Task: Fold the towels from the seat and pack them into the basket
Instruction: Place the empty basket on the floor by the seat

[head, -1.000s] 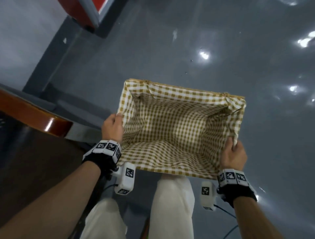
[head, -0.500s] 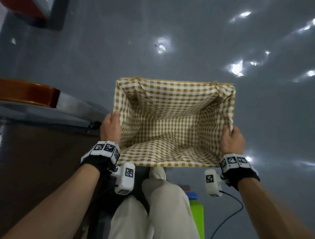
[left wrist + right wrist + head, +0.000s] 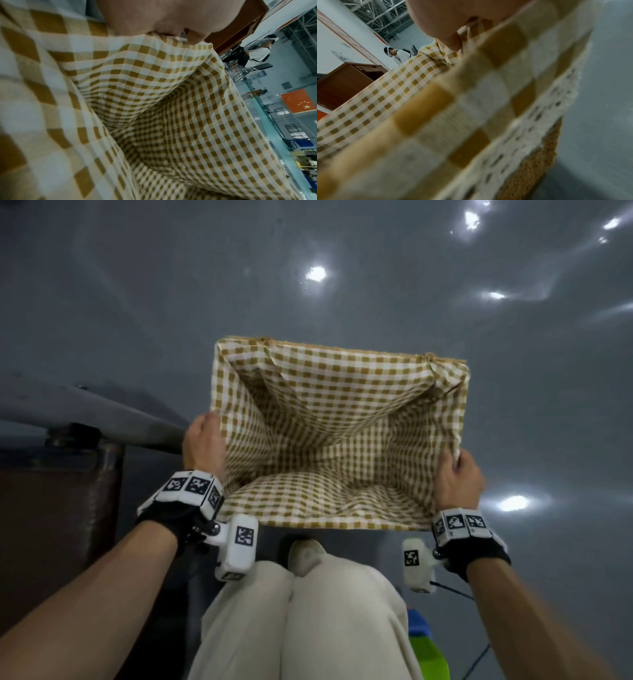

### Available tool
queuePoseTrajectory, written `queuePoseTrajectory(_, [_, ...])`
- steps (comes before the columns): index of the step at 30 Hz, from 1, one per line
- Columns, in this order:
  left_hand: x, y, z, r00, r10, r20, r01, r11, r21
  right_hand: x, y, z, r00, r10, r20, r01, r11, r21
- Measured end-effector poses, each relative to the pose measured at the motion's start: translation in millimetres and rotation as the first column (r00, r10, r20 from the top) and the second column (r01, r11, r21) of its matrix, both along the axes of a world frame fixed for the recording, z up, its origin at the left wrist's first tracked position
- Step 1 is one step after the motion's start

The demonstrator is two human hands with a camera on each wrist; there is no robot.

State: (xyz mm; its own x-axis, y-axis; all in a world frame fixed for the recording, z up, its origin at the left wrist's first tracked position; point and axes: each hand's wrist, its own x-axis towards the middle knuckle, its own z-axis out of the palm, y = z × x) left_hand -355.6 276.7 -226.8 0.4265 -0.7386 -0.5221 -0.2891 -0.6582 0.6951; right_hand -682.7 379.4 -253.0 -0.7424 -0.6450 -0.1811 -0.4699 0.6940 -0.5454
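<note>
While the left hand (image 3: 202,440) and right hand (image 3: 457,478) each grip a short side of the basket (image 3: 342,350), keep it level, both grips even. Basket held above the grey floor (image 3: 137,302), before the knees: woven shell, gingham liner, lace trim, nothing inside. No towels in view.

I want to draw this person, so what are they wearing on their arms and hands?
The forearms are bare, with no sleeves. Each wrist has a black strap and a white band of black-and-white square code markers, on the left hand and the right hand. A small white camera block with one marker hangs inside each wrist. A thin dark cable trails from the right one.
</note>
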Motion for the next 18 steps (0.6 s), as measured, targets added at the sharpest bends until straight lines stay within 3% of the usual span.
queuePoseTrajectory(6, [6, 10, -40, 0.997, -0.026, 0.069, 0.023, 0.998, 0.053, 9, 4, -27, 0.999, 0.053, 0.003, -0.053, 0.998, 0.022])
queuePoseTrajectory(10, [9, 8, -35, 0.99, -0.114, 0.084, 0.104, 0.989, 0.104, 11, -2, -22, 0.995, 0.099, 0.015, -0.1, 0.991, 0.089])
queuePoseTrajectory(14, [22, 17, 8, 0.965, -0.234, 0.114, 0.229, 0.972, 0.056, 41, 1, 18, 0.963, 0.198, -0.183, -0.164, 0.969, 0.185])
queuePoseTrajectory(18, [66, 43, 92, 0.972, -0.233, 0.034, 0.235, 0.969, -0.075, 107, -9, 88, 0.87, 0.493, -0.018, -0.489, 0.867, 0.092])
